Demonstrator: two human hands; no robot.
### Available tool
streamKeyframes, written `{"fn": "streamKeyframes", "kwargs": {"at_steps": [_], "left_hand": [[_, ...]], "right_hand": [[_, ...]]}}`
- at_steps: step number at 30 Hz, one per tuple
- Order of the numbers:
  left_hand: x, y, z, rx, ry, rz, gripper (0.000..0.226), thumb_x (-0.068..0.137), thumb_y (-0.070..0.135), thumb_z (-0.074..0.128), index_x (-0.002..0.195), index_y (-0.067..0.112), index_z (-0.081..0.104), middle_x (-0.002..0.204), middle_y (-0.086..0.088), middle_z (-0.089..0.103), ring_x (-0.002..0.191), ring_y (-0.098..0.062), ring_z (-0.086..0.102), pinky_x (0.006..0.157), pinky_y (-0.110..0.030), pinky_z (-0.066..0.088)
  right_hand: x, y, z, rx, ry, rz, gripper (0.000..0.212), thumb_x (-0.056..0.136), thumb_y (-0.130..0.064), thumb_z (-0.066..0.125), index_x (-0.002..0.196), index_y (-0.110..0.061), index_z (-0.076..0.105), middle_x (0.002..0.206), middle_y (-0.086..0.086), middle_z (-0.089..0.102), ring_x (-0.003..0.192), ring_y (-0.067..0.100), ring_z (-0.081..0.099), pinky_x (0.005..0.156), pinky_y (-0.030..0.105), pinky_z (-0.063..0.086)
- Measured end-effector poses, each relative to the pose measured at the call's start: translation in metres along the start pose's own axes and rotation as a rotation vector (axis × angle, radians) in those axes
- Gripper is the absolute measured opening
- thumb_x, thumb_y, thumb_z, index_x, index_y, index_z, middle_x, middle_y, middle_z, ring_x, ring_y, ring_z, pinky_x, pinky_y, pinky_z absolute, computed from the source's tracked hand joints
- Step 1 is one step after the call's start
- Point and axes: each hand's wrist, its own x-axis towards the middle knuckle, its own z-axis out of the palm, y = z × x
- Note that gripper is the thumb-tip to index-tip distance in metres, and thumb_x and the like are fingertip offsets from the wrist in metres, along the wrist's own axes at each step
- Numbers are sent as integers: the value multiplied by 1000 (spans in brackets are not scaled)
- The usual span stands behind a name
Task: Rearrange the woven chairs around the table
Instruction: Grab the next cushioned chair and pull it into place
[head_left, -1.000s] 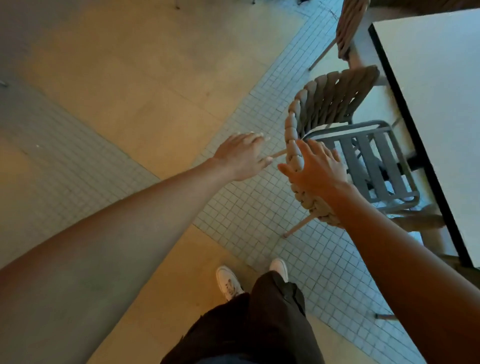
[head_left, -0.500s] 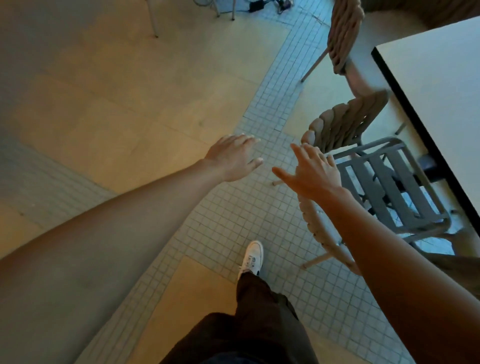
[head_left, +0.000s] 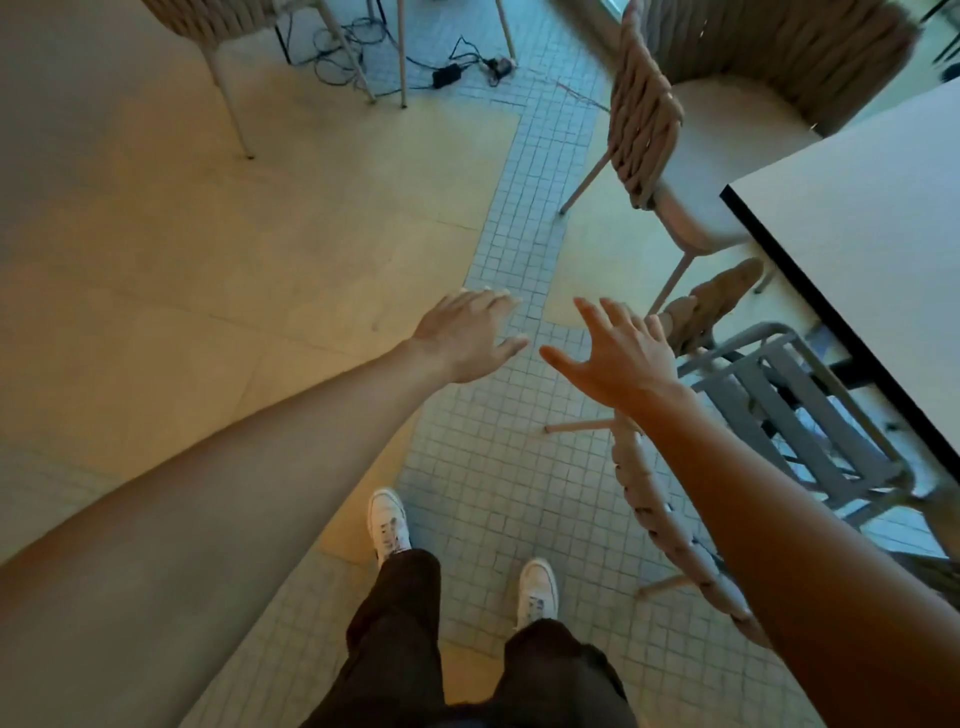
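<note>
Reaching empty, spread-fingered, the left hand (head_left: 470, 332) and right hand (head_left: 618, 353) grip nothing, 1 woven chair (head_left: 680, 530) tucked at the worktop (head_left: 857, 234) edge, another (head_left: 675, 135) apparently waiting by its corner.

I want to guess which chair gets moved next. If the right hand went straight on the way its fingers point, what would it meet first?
Probably the woven chair with the cushioned seat. The right hand is open, fingers aimed up-frame toward that backrest, with only floor between. Depth is unclear from one view.
</note>
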Motion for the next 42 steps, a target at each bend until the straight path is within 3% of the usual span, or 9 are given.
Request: {"fn": "streamKeyframes", "kwargs": {"at_steps": [11, 17, 26, 37, 42], "left_hand": [[82, -136, -42, 66, -46, 232, 66, 100, 60, 42, 153, 21, 37, 159, -4, 41, 147, -25, 35, 119, -45, 26], [132, -176, -57, 156, -110, 335, 68, 100, 62, 40, 153, 21, 36, 158, -5, 42, 146, -26, 38, 120, -47, 27], [243, -192, -96, 192, -87, 435, 67, 100, 60, 41, 152, 19, 37, 154, -5, 46, 140, -26, 44, 115, -47, 35], [365, -217, -155, 166, -36, 446, 64, 100, 59, 44, 151, 20, 41, 153, -3, 48, 141, -24, 44, 116, -44, 32], [430, -226, -170, 190, -52, 536, 64, 100, 59, 43, 151, 20, 41, 152, -2, 49, 140, -23, 45, 116, -43, 32]], "right_hand": [[89, -76, -5, 25, 80, 267, 96, 88, -88, 35, 162, -29, 23, 168, 12, 28, 154, 34, 27, 125, 60, 20], [132, -96, -11, 90, 82, 357, 93, 90, -83, 40, 163, -27, 22, 170, 13, 25, 155, 35, 24, 125, 61, 17], [224, -69, -46, 69, 98, 431, 94, 91, -83, 38, 163, -27, 20, 170, 13, 23, 156, 34, 23, 125, 60, 17], [322, -29, -98, 54, 134, 490, 93, 90, -84, 38, 163, -28, 21, 170, 13, 25, 156, 34, 21, 125, 59, 15], [370, -16, -112, 59, 159, 558, 93, 89, -85, 36, 162, -29, 22, 169, 12, 27, 156, 35, 23, 125, 60, 14]]}}
